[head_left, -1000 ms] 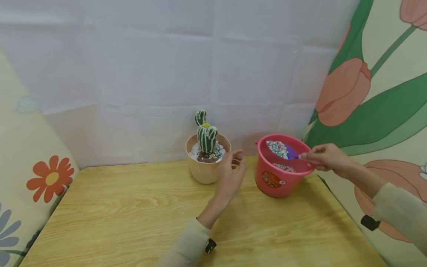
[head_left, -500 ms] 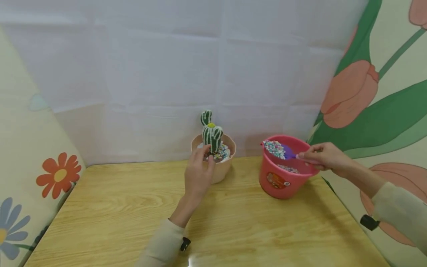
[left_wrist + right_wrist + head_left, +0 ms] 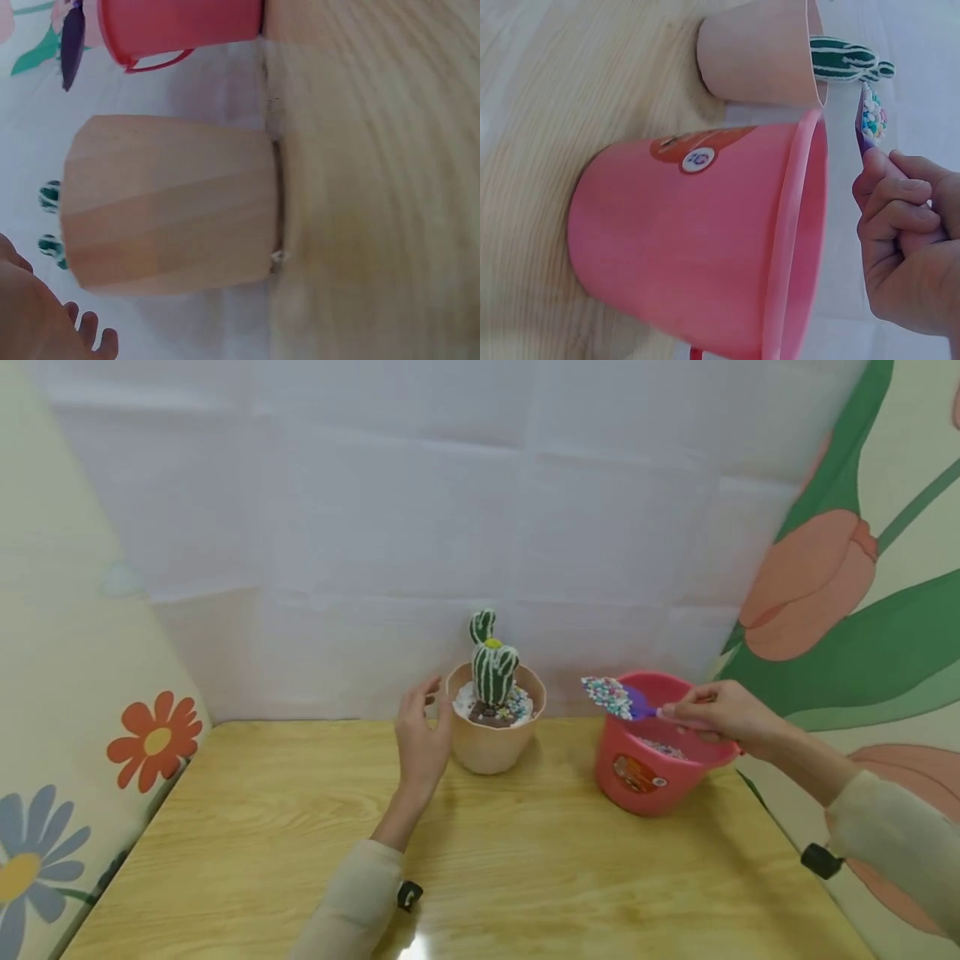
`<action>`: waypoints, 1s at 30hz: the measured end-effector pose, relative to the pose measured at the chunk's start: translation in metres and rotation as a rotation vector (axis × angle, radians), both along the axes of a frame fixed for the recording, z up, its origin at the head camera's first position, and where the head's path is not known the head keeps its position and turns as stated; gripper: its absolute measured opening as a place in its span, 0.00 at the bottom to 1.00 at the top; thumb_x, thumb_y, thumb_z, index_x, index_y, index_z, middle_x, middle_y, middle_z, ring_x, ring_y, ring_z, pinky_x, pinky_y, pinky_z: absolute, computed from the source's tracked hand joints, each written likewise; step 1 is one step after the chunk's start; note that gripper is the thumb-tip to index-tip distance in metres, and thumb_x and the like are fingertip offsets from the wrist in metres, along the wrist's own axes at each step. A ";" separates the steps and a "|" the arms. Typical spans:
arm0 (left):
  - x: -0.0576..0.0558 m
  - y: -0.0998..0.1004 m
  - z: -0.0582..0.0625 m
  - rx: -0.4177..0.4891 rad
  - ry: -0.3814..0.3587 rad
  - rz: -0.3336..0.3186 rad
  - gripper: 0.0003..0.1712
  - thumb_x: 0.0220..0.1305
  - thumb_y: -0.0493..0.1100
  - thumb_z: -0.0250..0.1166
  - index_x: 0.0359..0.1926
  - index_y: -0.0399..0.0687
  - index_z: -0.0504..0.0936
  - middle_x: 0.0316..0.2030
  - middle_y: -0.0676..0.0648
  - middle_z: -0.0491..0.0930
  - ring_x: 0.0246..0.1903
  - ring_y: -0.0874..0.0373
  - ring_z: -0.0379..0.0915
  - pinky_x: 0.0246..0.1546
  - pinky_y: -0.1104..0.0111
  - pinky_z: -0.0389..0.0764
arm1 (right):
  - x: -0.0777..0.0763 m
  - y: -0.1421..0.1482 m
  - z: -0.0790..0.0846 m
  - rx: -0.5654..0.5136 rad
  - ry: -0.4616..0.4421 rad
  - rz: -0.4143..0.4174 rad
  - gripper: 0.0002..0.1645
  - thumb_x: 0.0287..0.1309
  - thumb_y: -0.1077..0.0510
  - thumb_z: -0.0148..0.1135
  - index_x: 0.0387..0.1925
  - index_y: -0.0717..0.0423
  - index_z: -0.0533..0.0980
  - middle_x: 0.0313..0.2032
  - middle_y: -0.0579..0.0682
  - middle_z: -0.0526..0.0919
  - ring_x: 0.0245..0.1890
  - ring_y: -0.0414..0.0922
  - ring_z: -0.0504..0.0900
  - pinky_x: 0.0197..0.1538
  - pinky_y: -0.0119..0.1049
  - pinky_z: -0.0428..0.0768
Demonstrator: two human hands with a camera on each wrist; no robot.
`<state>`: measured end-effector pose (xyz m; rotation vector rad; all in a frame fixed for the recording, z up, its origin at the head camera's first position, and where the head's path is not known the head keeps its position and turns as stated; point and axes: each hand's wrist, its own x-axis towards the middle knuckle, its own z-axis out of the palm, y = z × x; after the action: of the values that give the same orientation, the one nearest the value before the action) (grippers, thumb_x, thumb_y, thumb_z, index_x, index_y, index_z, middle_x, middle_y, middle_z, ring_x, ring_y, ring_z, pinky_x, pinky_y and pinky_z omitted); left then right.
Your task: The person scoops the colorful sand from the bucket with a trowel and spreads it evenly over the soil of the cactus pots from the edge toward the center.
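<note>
On the table [image 3: 525, 860], the left hand [image 3: 420, 739] rests against the left side of the pot [image 3: 491, 747], its fingers relaxed and a little curved, grasping nothing. The pot stands upright near the back edge, with a cactus [image 3: 492, 668] in it and coloured beads around the stem. To the right, the bucket [image 3: 645, 772] stands apart from the pot. The right hand [image 3: 720, 714] pinches the handle of a purple spoon [image 3: 626, 700], which is full of beads and is held above the bucket's left rim. Behind is a white cloth [image 3: 450, 527].
</note>
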<state>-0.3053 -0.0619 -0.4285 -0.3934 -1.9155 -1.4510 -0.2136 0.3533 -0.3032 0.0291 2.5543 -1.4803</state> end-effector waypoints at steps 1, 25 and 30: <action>-0.001 0.000 -0.003 0.035 -0.045 -0.029 0.20 0.73 0.37 0.61 0.62 0.35 0.78 0.54 0.38 0.78 0.51 0.41 0.75 0.50 0.47 0.76 | -0.001 -0.002 0.000 -0.004 -0.002 0.001 0.30 0.61 0.45 0.73 0.40 0.72 0.80 0.16 0.49 0.74 0.14 0.39 0.63 0.16 0.34 0.62; -0.012 -0.006 -0.024 0.107 -0.440 -0.322 0.36 0.77 0.53 0.57 0.79 0.49 0.59 0.75 0.50 0.62 0.65 0.41 0.66 0.62 0.49 0.72 | -0.033 -0.063 -0.004 0.047 -0.038 0.066 0.31 0.54 0.40 0.76 0.40 0.65 0.82 0.29 0.56 0.83 0.21 0.41 0.75 0.24 0.32 0.78; -0.011 -0.005 -0.025 0.120 -0.439 -0.329 0.35 0.76 0.51 0.58 0.78 0.50 0.61 0.74 0.51 0.63 0.63 0.44 0.69 0.59 0.50 0.75 | -0.039 -0.071 -0.007 -0.061 -0.055 0.103 0.28 0.57 0.45 0.76 0.36 0.69 0.79 0.19 0.51 0.74 0.16 0.42 0.64 0.18 0.31 0.66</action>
<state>-0.3160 -0.0673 -0.4533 -0.3680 -2.1587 -1.9913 -0.2528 0.2824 -0.3099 -0.0684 2.4273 -1.4968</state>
